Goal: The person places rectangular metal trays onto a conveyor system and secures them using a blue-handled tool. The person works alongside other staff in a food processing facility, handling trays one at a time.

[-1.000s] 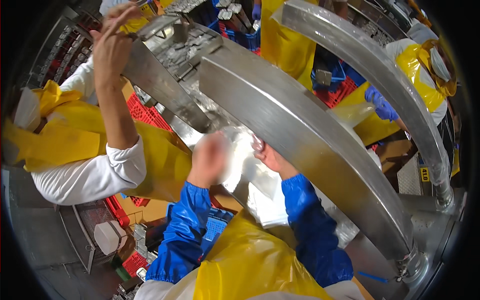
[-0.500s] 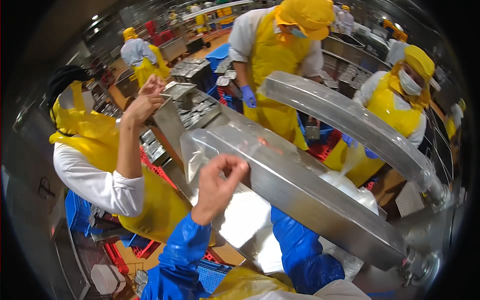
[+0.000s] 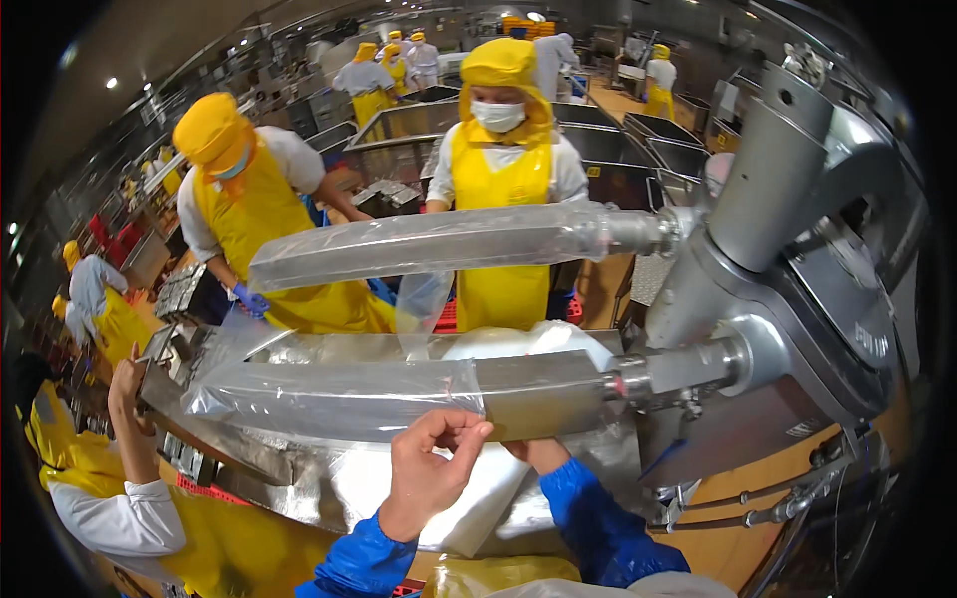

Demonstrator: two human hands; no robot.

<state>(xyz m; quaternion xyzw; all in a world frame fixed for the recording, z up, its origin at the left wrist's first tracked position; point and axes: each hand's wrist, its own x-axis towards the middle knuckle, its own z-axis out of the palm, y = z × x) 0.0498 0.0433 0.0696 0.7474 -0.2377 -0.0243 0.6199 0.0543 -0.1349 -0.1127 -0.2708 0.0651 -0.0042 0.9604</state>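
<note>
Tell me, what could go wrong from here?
The clear plastic sleeve might tear or bunch up, since the left hand has its fingers pinched at the sleeve's edge, against the metal tube. The right hand is partly hidden by that tube, so it could perhaps knock the metal unseen.

Saw smooth, satin metal on the near tube (image 3: 543,389); found clear, glossy, creased plastic in its film sleeve (image 3: 339,397). Noted shiny, plastic-looking blue arm covers (image 3: 608,523), glossy yellow aprons (image 3: 498,179) and matt, cloth-like white shirtsleeves (image 3: 125,530).
</note>
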